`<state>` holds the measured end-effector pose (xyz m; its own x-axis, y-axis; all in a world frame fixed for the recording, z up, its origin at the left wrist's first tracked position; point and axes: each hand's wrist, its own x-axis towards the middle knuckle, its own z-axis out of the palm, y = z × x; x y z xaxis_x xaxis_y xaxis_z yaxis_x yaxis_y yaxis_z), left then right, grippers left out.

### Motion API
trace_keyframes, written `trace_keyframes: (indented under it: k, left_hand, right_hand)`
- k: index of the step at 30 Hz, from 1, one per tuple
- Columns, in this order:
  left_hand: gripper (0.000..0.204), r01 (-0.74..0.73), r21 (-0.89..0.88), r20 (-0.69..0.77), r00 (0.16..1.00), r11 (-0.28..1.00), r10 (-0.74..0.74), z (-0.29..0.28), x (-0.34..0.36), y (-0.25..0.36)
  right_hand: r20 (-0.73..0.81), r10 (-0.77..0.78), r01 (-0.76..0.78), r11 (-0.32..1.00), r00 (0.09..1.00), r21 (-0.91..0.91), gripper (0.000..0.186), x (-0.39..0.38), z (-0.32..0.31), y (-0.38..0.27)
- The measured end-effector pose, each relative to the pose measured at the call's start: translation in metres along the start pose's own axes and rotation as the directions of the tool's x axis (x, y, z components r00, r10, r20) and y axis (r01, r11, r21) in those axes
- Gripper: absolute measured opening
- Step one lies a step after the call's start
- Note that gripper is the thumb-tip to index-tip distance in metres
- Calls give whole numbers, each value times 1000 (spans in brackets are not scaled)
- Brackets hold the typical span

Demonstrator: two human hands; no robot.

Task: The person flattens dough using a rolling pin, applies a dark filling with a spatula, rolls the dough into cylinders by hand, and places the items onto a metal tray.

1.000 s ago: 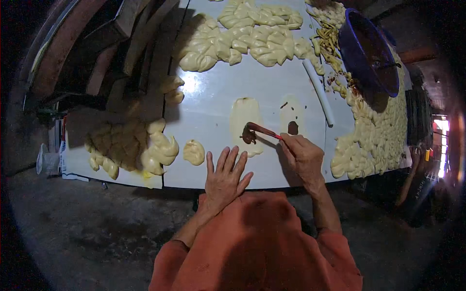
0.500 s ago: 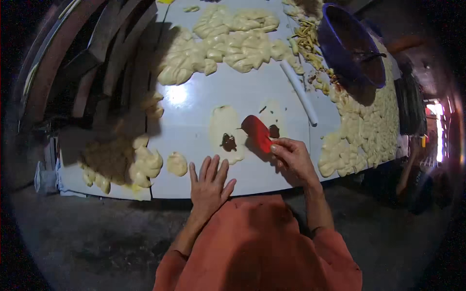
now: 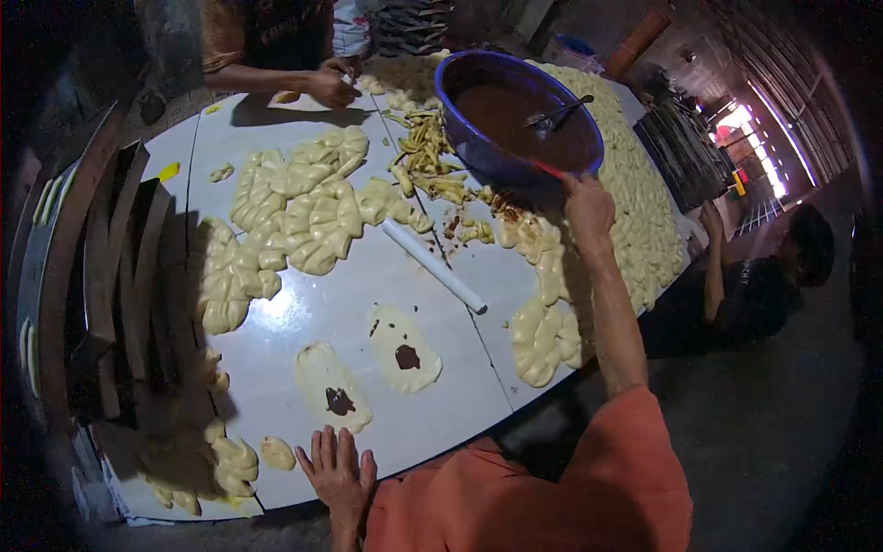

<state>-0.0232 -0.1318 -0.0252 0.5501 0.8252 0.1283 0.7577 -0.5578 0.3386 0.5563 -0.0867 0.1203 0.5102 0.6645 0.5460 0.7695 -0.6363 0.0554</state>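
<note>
My right hand point(image 3: 589, 210) reaches far out and is closed on a red scraper point(image 3: 549, 170) at the near rim of a large purple-blue basin point(image 3: 458, 129); the scraper is mostly hidden. Brown paste point(image 3: 501, 109) fills part of the basin, where a spoon-like utensil point(image 3: 561, 112) leans. Resting on the table's near edge, my left hand point(image 3: 338, 474) is open, fingers spread, holding nothing. Just beyond it lie a flattened dough piece point(image 3: 317, 363) bearing a dark brown dollop point(image 3: 339, 401) and another flat dough piece point(image 3: 421, 375) with a similar dollop point(image 3: 407, 357).
A white rod point(image 3: 434, 267) lies on the white table point(image 3: 460, 345). Dough lumps point(image 3: 313, 221) cover wide areas, and yellowish strips point(image 3: 428, 152) lie beside the basin. Dark metal trays point(image 3: 120, 276) stand at left. A co-worker's hands point(image 3: 333, 85) are at the far edge; another person point(image 3: 768, 276) is at right.
My right hand has moved from the flat dough pieces away to the basin, carrying the red scraper. My left hand stays at the table edge. The view has swung toward the right.
</note>
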Motion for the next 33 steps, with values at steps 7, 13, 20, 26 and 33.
trace_keyframes:
  k: [7, 13, 20, 26, 33]
  left_hand:
    - [50, 41, 9, 5, 999, 999, -41, -7, -1, 1]
    - [50, 31, -7, -3, 1000, 1000, -31, -6, 0, 3]
    - [52, 46, -55, 52, 998, 997, -43, -6, 2, 3]
    - [53, 141, -45, 136, 982, 989, -133, -16, 5, 7]
    - [46, 133, -10, 42, 990, 991, -133, -10, 2, 9]
  right_hand:
    - [132, -51, 56, 998, 990, -33, 28, -9, -44, -6]
    - [545, 190, -307, 943, 817, 131, 33, 10, -26, 18]
    - [549, 181, -433, 820, 816, 374, 41, -82, 42, -8]
    - [183, 54, -91, 975, 982, 201, 33, -60, 58, -83]
    - [382, -153, -27, 903, 911, 428, 29, 25, 146, -123]
